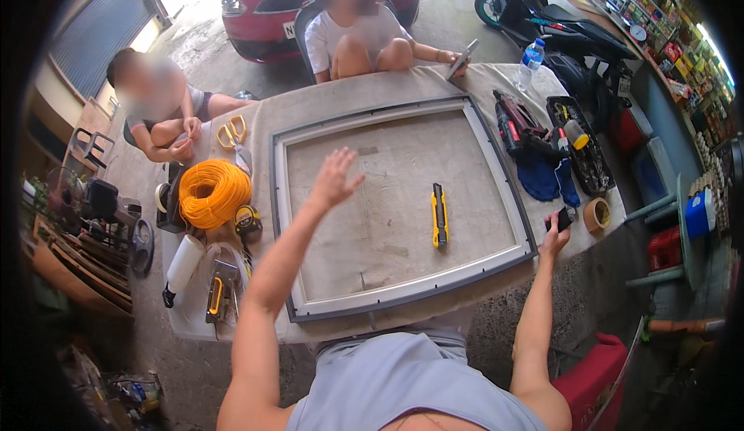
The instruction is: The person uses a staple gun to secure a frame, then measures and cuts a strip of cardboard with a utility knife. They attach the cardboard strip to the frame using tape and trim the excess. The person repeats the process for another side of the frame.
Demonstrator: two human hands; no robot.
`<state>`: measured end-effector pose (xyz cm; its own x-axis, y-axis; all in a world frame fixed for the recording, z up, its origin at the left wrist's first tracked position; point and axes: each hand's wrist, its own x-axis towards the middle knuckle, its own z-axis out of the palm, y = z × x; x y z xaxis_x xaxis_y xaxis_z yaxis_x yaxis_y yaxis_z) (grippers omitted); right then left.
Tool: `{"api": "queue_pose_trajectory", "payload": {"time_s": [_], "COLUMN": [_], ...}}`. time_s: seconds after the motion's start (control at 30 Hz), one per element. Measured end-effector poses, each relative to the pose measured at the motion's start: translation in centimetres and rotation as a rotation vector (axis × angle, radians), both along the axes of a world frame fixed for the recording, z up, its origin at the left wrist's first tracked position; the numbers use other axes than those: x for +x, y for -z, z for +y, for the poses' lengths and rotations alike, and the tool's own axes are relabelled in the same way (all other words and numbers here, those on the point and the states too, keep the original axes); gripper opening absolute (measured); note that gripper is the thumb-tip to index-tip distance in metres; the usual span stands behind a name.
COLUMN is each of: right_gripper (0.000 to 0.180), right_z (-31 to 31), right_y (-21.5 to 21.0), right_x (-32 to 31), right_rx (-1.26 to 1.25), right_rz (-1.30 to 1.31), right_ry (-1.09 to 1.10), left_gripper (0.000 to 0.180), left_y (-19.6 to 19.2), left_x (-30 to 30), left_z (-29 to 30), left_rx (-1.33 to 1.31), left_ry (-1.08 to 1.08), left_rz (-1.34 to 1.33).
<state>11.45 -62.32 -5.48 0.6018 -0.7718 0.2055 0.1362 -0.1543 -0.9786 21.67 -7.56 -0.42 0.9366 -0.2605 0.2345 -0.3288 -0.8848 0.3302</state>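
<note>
A rectangular frame (pixel 280 191), white inside with a dark grey outer edge, lies flat on the cloth-covered table. Over its left part my left hand (pixel 335 180) hovers, open with fingers spread and nothing in it. Within the frame's opening lies a yellow and black utility knife (pixel 440 216). Past the frame's right side, near the table edge, my right hand (pixel 555 237) is closed around a small black object (pixel 563 218), whose kind I cannot make out. A roll of tan tape (pixel 597 214) is just right of that hand.
Left of the frame are an orange rope coil (pixel 215 194), scissors (pixel 232 132), a tape measure (pixel 247 220), a white roll (pixel 184 264) and a yellow-black tool (pixel 218 296). At right are a power drill (pixel 518 125), an open toolbox (pixel 581 144) and a water bottle (pixel 532 61). Two people sit beyond the table.
</note>
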Motion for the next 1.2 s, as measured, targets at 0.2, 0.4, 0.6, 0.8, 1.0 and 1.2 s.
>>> {"api": "queue_pose_trajectory", "payload": {"time_s": [0.2,0.4,0.6,0.8,1.0,1.2], "right_gripper": [0.018,0.022,0.023,0.021,0.02,0.018], "right_z": [0.0,-0.6,-0.1,0.0,-0.3,0.5], "right_y": [-0.5,0.6,-0.1,0.0,0.3,-0.6], "right_x": [-0.2,0.2,0.2,0.1,0.0,0.1], "right_rx": [0.01,0.039,-0.036,-0.028,-0.065,-0.012], "right_rz": [-0.021,-0.088,0.004,-0.024,-0.037,-0.033], "right_ry": [-0.01,-0.004,-0.019,-0.006,-0.025,0.003], "left_gripper": [0.057,0.063,0.067,0.054,0.024,0.026], "left_y": [3.5,-2.5,-3.0,0.0,1.2,2.1], "left_x": [-4.5,-6.6,-9.3,-9.6,-9.1,-8.6], "left_z": [-4.2,-12.9,-20.1,-17.6,-8.6,-4.0], "left_rx": [-0.049,-0.173,0.094,-0.243,-0.412,-0.394], "left_ry": [-0.152,0.054,0.103,0.09,0.055,0.027], "left_rz": [-0.06,0.237,0.275,0.213,-0.156,-0.228]}}
